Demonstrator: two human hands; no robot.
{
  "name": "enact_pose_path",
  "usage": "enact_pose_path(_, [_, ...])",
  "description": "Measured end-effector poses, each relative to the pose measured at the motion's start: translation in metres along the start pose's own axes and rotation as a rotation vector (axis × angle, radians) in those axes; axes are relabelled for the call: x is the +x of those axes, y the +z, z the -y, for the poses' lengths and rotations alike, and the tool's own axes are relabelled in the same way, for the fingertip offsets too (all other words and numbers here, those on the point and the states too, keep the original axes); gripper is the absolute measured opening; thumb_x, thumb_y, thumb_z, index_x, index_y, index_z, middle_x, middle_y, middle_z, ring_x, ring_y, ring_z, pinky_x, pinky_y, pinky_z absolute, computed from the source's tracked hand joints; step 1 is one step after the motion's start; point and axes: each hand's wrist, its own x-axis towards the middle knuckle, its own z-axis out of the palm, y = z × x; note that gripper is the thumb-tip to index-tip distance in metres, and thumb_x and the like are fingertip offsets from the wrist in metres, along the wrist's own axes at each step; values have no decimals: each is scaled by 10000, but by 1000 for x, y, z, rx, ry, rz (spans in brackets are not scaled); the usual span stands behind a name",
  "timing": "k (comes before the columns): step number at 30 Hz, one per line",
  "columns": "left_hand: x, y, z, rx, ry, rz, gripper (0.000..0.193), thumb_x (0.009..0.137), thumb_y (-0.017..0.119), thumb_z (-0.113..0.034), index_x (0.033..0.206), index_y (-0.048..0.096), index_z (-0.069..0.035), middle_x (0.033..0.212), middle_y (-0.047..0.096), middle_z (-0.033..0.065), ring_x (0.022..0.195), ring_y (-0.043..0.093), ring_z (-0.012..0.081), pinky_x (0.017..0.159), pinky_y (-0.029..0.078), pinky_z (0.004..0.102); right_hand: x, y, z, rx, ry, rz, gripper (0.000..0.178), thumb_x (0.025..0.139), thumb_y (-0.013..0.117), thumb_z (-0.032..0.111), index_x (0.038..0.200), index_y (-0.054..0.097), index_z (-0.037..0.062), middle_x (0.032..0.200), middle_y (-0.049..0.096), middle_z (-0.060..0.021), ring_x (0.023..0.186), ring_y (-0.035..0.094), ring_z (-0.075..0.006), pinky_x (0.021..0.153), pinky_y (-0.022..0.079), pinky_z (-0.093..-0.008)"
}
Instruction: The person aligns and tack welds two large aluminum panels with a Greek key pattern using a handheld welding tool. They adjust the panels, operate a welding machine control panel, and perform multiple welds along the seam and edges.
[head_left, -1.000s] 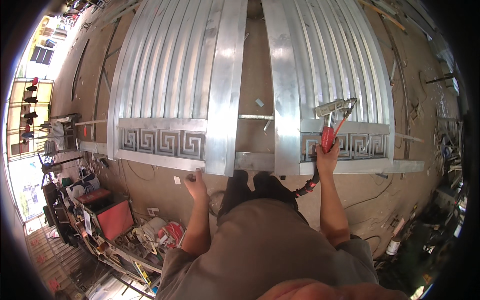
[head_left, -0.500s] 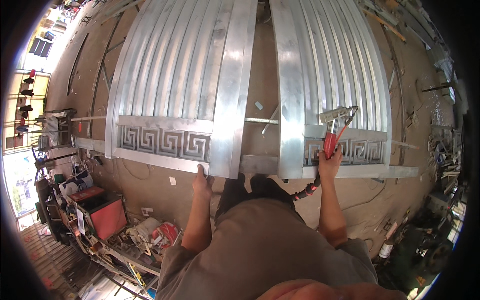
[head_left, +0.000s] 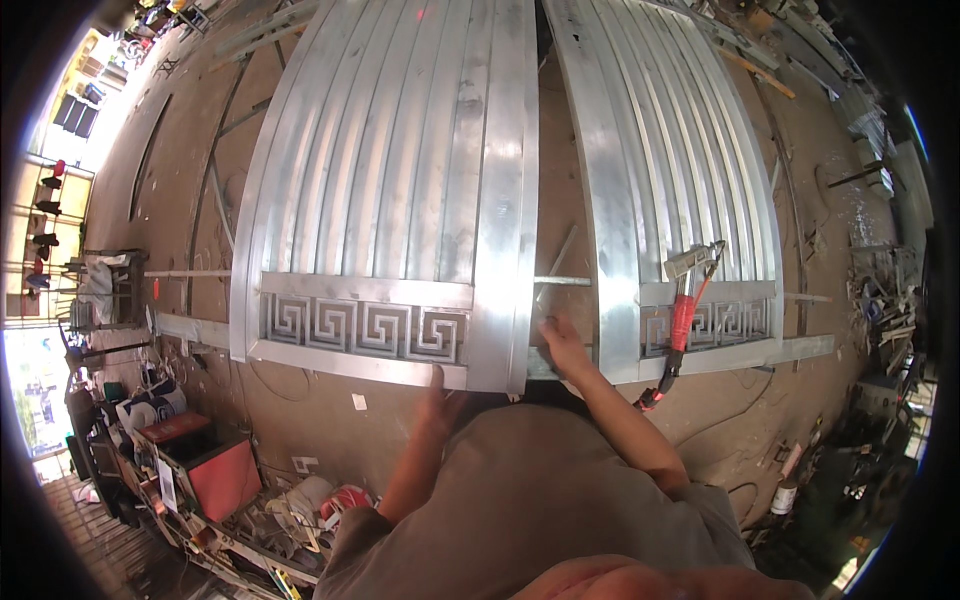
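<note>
Two silvery metal gate panels lie side by side before me, a left panel (head_left: pixel 500 200) and a right panel (head_left: pixel 617 230). Each has long parallel slats and a strip of square spiral fretwork near its close end. My left hand (head_left: pixel 436 405) grips the left panel's near edge, thumb on top, the other fingers mostly hidden. Over the gap, beside that panel's inner edge, is my right hand (head_left: pixel 565 348); it looks empty, with loosely bent fingers slightly apart. A red-handled welding gun (head_left: pixel 683 318) with a pale head and dark hose rests on the right panel, apart from both hands.
A crossbar (head_left: pixel 563 281) spans the gap beneath the panels. A red box-like cabinet (head_left: pixel 222 480) and a cluttered bench stand at lower left. Cables run over the brown floor (head_left: pixel 330 410). Metal pieces (head_left: pixel 890 330) are piled along the right side.
My right hand has let go of the welding gun, leaving it on the right panel, and has moved left to the gap. My left hand stays at the left panel's edge. The view has shifted.
</note>
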Motion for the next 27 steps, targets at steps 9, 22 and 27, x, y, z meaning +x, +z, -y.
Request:
enact_pose_path(9, [-2, -5, -22, 84, -33, 135, 655, 1119, 626, -467, 1540, 503, 20, 1501, 606, 188, 1349, 627, 329, 1102, 564, 464, 36, 54, -29, 16, 20, 7, 557, 1100, 606, 451, 1299, 665, -66, 1082, 703, -126, 978, 625, -216, 869, 503, -384])
enact_pose_path(22, [11, -15, -40, 93, -311, 224, 778, 1131, 572, -491, 1626, 362, 72, 1586, 523, 290, 1451, 539, 467, 1236, 431, 577, 19, 52, -2, 157, 107, 24, 657, 1092, 599, 469, 1462, 607, -74, 1307, 687, -211, 1196, 608, -287, 1090, 459, -395])
enact_pose_path(27, [-6, 1, -48, 205, -291, 290, 912, 1100, 492, -663, 1496, 501, 159, 1494, 609, 312, 1358, 611, 419, 1213, 450, 465, 21, 50, -3, 88, 162, 41, 699, 1077, 584, 497, 1475, 589, -77, 1400, 642, -251, 1311, 582, -347, 1116, 446, -433])
